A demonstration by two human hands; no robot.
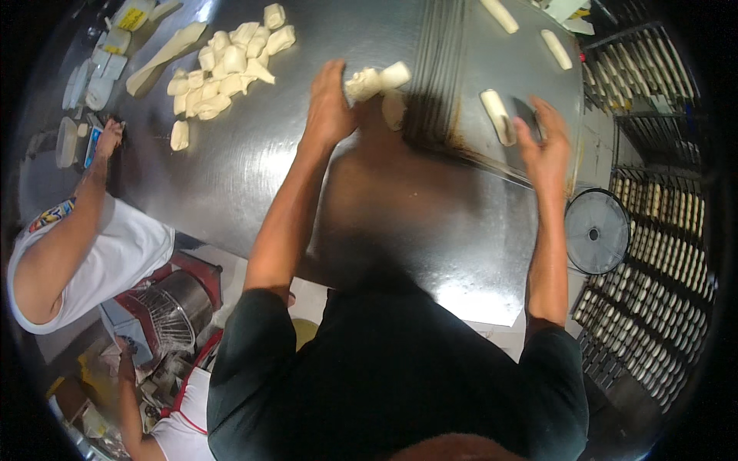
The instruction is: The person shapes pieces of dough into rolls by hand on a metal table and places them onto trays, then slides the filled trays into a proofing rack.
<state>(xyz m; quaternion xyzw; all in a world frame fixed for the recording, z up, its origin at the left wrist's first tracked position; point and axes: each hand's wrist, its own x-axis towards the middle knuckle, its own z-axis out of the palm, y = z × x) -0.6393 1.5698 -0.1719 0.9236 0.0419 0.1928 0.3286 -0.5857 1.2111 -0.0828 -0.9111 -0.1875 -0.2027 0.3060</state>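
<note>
Open right hand [549,146] beside a smooth dough roll [495,111]

The roll, pale and cylindrical, lies just left of that hand's parted thumb and fingers, on a flat metal tray [526,73]; whether they touch cannot be told. The left hand [330,111] is open too, fingers straight and together. Just right of it sit a rough dough lump [361,84] and a short, smooth dough cylinder [396,74]. Farther off to its left, chunky dough pieces [231,60] heap on the shiny metal table [246,165].

Cream dough pieces [365,83], creamy-white dough roll [496,113], silver-grey table [238,173], blackish-green shirt [400,369], white top [115,253]
</note>
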